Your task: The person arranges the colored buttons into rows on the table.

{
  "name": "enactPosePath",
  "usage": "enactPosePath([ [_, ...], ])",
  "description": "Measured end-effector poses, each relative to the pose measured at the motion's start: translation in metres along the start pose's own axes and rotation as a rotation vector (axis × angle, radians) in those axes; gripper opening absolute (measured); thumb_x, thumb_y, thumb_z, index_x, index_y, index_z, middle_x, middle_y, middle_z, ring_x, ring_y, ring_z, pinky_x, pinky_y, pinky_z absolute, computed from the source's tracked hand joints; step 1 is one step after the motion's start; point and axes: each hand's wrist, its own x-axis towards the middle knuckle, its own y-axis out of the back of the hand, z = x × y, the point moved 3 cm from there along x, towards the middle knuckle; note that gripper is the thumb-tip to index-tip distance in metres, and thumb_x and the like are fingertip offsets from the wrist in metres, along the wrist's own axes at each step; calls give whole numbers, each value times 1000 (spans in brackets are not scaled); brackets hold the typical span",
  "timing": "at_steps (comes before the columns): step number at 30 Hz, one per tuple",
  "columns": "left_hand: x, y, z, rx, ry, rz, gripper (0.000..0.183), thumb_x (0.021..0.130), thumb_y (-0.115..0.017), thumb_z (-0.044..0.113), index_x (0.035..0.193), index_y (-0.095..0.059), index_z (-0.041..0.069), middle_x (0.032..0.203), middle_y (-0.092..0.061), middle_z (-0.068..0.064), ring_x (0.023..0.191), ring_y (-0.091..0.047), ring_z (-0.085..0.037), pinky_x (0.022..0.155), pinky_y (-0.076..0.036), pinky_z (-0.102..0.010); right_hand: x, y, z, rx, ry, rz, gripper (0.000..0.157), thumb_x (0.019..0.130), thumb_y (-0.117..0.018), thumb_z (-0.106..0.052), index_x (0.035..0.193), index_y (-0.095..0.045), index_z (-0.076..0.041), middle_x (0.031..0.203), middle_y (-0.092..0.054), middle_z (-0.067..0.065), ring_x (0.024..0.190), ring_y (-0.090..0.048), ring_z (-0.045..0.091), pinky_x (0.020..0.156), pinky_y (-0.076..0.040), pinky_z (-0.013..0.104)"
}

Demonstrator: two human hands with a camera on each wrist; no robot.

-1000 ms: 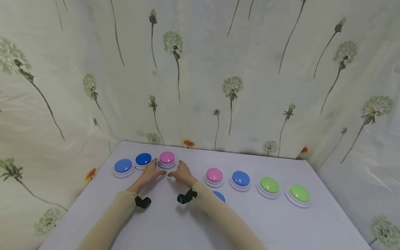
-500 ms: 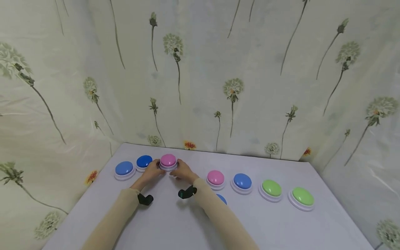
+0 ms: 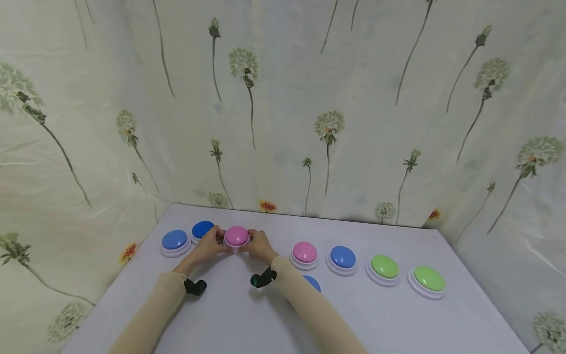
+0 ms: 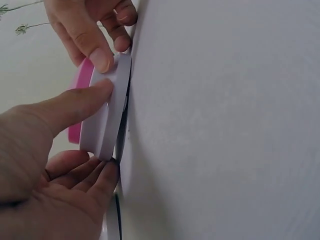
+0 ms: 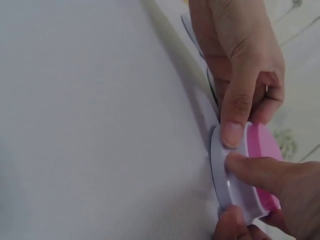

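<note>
A pink push button (image 3: 236, 235) with a round white base is gripped from both sides near the back of the table. My left hand (image 3: 208, 248) holds the base's left side, and my right hand (image 3: 261, 246) holds its right side. Both thumbs press the near side of the base, their tips close together, as the left wrist view shows on the white base (image 4: 102, 122). Fingers reach round the base's sides and are partly hidden. Whether the base touches the table or hovers slightly over it, I cannot tell.
Left of my hands stand a light blue button (image 3: 174, 240) and a dark blue button (image 3: 203, 229), partly covered by my left hand. To the right sit another pink button (image 3: 304, 252), a blue one (image 3: 342, 257) and two green buttons (image 3: 384, 267). My right sleeve partly hides a blue button (image 3: 312, 282).
My hands have closed in from beside the pink button and gripped its base. The button has come a little nearer to me. The other buttons stay in place.
</note>
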Motion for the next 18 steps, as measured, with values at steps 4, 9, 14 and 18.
enactPosePath([
  [4,-2,6,1,-8,-21,-34,55,73,-84,19,110,-49,-1,115,-58,-19,114,-57,-33,101,-46,-48,-3,1,-3,-30,28,3,69,76,-80,-23,135,-51,0,129,-53,21,117,-52,31,98,-47,45],
  [9,-6,15,5,-22,0,-95,61,75,-83,21,120,-49,-3,121,-58,-20,117,-56,-34,101,-46,-47,-9,5,-11,-97,94,-23,68,78,-79,-28,134,-52,-1,131,-58,18,123,-53,31,103,-44,46],
  [14,-14,17,8,-10,21,-162,70,74,-84,27,128,-52,-3,124,-60,-19,116,-57,-32,99,-48,-46,-23,9,-17,-126,137,-55,67,78,-79,-31,133,-54,-1,129,-61,16,120,-55,30,100,-46,47],
  [18,-24,17,13,-3,19,-181,70,75,-82,30,130,-52,-2,124,-61,-18,115,-58,-31,96,-50,-45,-33,12,-18,-129,159,-62,67,79,-79,-35,133,-54,-4,129,-61,12,116,-58,26,95,-50,42],
])
